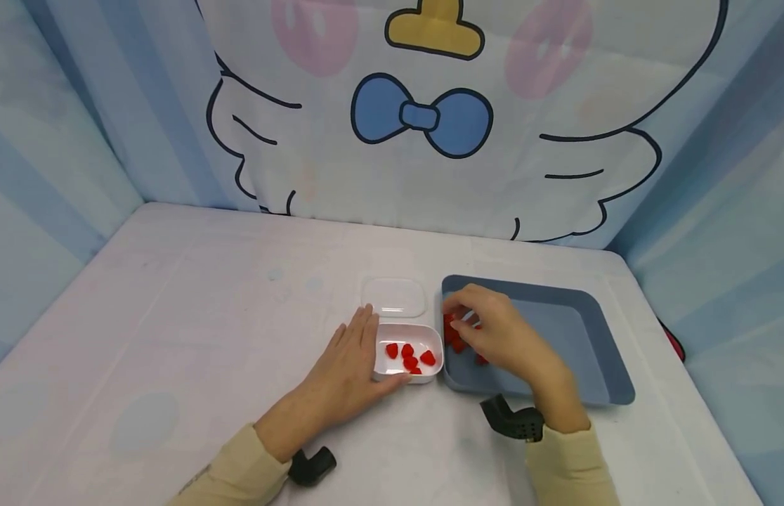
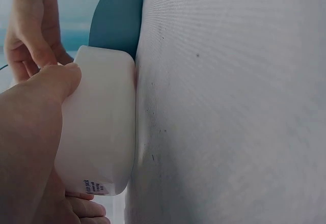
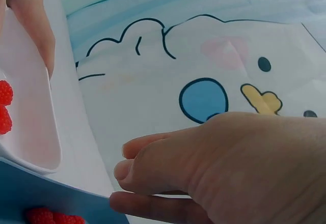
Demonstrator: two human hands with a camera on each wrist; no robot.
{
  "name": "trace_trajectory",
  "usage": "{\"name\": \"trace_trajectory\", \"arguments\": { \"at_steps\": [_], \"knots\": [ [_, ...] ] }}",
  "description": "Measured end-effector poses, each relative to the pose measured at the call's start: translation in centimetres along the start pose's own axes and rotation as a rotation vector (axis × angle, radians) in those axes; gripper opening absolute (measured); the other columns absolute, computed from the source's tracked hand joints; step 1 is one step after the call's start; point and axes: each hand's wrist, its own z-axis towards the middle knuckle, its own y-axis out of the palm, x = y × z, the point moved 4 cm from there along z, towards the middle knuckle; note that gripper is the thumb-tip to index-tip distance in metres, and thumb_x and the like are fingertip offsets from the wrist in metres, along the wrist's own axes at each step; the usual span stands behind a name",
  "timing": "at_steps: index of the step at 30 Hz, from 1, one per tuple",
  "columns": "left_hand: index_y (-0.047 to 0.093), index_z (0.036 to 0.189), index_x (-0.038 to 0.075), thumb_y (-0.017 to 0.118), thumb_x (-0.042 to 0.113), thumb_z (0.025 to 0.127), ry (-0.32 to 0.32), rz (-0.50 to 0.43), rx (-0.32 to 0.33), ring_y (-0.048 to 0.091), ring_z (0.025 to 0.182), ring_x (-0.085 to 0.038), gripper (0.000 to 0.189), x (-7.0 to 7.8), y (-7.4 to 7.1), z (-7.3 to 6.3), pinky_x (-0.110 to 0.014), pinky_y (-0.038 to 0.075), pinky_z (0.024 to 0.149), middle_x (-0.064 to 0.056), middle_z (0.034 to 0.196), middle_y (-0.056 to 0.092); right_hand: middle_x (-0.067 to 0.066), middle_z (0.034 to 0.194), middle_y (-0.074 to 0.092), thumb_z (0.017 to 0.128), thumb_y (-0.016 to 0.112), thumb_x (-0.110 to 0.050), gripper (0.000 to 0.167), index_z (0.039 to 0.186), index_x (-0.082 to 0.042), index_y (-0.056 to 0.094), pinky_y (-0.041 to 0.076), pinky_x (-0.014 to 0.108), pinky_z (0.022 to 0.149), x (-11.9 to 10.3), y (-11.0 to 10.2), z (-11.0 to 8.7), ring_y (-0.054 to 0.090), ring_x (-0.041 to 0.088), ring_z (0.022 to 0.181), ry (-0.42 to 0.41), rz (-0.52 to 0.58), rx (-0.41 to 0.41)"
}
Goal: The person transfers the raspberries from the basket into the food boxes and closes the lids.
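Observation:
A small white box holds several red raspberries. My left hand lies against its left side, fingers extended, with the thumb on the near rim. To the right stands a blue-grey tray, more raspberries lying along its left side. Over those raspberries is my right hand, fingers bent downward. In the right wrist view a gap shows between the thumb and fingers, with nothing visible in it. Part of the tray's fruit is hidden beneath this hand.
A clear lid lies flat on the white-covered table behind the box. The tray's raised rim stands close beside the box. Printed curtains border the table at the back and both sides.

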Motion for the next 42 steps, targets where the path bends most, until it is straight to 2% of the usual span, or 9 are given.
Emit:
{"name": "trace_trajectory", "arguments": {
  "at_steps": [14,28,42],
  "knots": [
    [0.022,0.155,-0.001,0.060,0.066,0.087,-0.007,0.003,0.002,0.020,0.153,-0.031,0.103,0.0,0.0,0.0,-0.053,0.023,0.122,-0.017,0.163,0.023,0.015,0.108,0.066,0.089,0.061,0.007,0.023,0.110,-0.001,0.068,0.059,0.044,0.084,2.1,-0.7,-0.1,0.064,0.027,0.097,0.150,-0.066,0.025],
    [0.022,0.155,-0.001,0.063,0.063,0.086,-0.014,-0.007,-0.009,0.020,0.153,-0.032,0.102,0.0,0.1,0.0,-0.053,0.023,0.122,-0.017,0.163,0.024,0.015,0.106,0.067,0.088,0.058,0.004,0.023,0.108,-0.002,0.068,0.057,0.043,0.080,4.4,0.2,0.2,0.063,0.027,0.095,0.297,-0.122,-0.039],
    [0.022,0.154,-0.003,0.062,0.064,0.087,0.003,0.000,0.007,0.020,0.153,-0.032,0.103,0.1,0.2,0.2,-0.053,0.023,0.122,-0.019,0.163,0.023,0.014,0.102,0.066,0.088,0.061,0.001,0.020,0.106,-0.003,0.068,0.054,0.039,0.074,5.5,0.8,0.2,0.060,0.024,0.087,0.356,-0.152,-0.064]
  ]
}}
